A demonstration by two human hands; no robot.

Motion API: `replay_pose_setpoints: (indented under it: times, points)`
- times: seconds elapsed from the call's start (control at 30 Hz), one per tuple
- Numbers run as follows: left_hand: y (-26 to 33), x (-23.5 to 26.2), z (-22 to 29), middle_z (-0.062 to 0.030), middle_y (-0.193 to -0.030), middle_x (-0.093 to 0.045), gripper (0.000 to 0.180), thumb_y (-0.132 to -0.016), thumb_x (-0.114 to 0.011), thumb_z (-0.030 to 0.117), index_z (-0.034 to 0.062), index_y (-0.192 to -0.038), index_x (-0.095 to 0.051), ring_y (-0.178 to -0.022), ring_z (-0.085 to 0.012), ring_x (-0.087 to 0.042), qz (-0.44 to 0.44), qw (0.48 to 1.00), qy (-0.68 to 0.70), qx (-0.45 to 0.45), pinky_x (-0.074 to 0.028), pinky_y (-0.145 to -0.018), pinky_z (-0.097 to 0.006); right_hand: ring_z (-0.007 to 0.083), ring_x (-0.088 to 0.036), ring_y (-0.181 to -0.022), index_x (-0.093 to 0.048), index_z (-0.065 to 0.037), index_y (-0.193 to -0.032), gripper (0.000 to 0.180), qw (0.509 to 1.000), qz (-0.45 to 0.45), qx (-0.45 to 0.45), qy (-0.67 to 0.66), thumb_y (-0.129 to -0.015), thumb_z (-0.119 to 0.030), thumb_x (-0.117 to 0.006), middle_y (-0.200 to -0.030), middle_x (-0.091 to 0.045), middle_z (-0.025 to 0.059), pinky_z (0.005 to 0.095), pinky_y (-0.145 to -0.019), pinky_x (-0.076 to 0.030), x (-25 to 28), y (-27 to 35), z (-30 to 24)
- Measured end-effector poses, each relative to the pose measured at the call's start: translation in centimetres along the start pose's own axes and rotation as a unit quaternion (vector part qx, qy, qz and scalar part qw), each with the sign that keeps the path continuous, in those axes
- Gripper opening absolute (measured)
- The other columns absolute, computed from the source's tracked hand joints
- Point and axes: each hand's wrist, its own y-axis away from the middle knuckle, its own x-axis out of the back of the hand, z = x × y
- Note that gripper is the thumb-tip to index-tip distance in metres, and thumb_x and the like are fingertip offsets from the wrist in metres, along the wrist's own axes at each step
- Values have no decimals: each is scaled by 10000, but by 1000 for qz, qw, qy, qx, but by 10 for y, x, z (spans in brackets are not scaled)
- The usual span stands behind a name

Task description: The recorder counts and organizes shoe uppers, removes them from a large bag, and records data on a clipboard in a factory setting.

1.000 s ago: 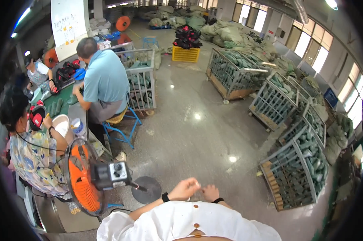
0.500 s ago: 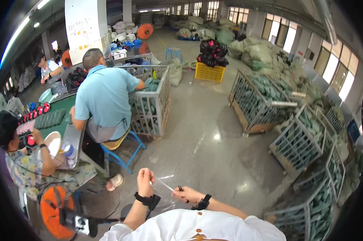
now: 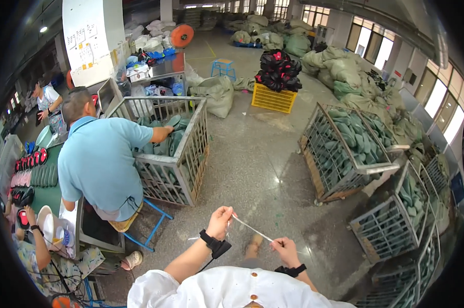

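Note:
A thin white strip (image 3: 253, 227) is stretched between my two hands above the floor. My left hand (image 3: 220, 222) has its fingers closed on the upper end, where a small reddish bit shows. Lower and to the right, my right hand (image 3: 286, 250) pinches the other end. A short pale end also sticks out to the left of my left wrist. Each wrist wears a black strap, the left one with a dark block on it. Whether the right hand holds anything besides the strip is hidden.
Ahead left, a person in a blue shirt (image 3: 101, 159) on a stool reaches into a metal cage cart (image 3: 183, 159) of green sole-shaped pieces. More cage carts (image 3: 319, 164) stand right. A yellow crate (image 3: 273, 97) with black bundles is farther off. At left is a green worktable (image 3: 50, 190).
My hands have moved right and farther apart, drawing the strip straight. The dark thin tool at my right hand no longer shows. The view has shifted forward; the seated person leans over the cart.

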Motion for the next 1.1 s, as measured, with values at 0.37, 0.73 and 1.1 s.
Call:
replay_pose_setpoints:
  times: [0.37, 0.73, 1.1]
  points:
    - [-232, -23, 79, -146, -899, -591, 354, -739, -671, 261, 32, -977, -544, -679, -262, -579, 92, 821, -560, -52, -455, -646, -345, 289, -598, -636, -657, -112, -763, 101, 926, -43, 152, 344, -726, -188, -601, -685, -618, 107, 380, -576, -469, 51, -325, -12]
    - [-417, -10, 113, -88, -570, -547, 301, -860, -544, 271, 5, -733, -602, -513, -159, -523, 56, 862, -504, 18, -423, -517, -290, 211, -600, -686, -619, -40, -835, 82, 901, -339, 269, 37, -773, -80, -582, -785, -625, 91, 289, -617, -458, -24, -613, -133]
    - [-688, -10, 200, 28, -560, -409, 316, -923, -453, 291, 46, -729, -503, -500, -58, -339, -115, 981, -130, 90, -282, -469, -211, 182, -534, -648, -638, -111, -948, 166, 961, -270, 46, -33, -806, -79, -559, -775, -565, 14, 276, -577, -424, -28, -881, -136]
